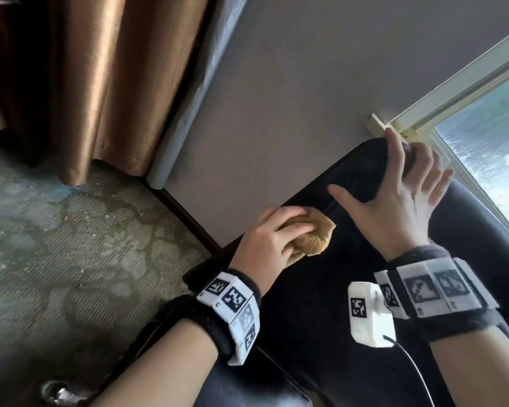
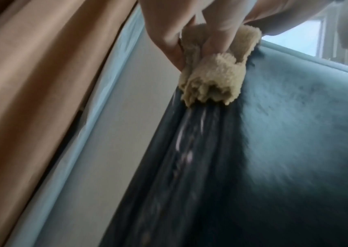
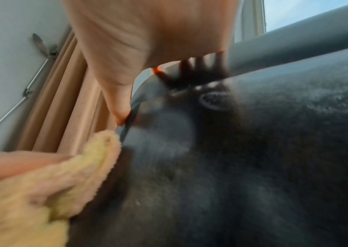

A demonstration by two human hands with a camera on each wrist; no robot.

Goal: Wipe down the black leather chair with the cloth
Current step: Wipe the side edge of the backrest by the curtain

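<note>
A person leans over a black leather chair (image 1: 321, 289) filling the lower right of the head view. Their left hand (image 1: 269, 233), at centre frame, has fingers curled round a bunched tan cloth (image 1: 312, 237), pressing it against the chair's top edge by the seam. The right hand (image 1: 394, 195), upper right, rests with fingers spread over the backrest's rounded top, steadying it. Judging by this, wiping is under way along the upper edge; the broad padded surface below looks yet to be done. No containers are visible. A brown curtain (image 1: 100, 83) hangs upper left, a window (image 1: 488, 136) far right
</note>
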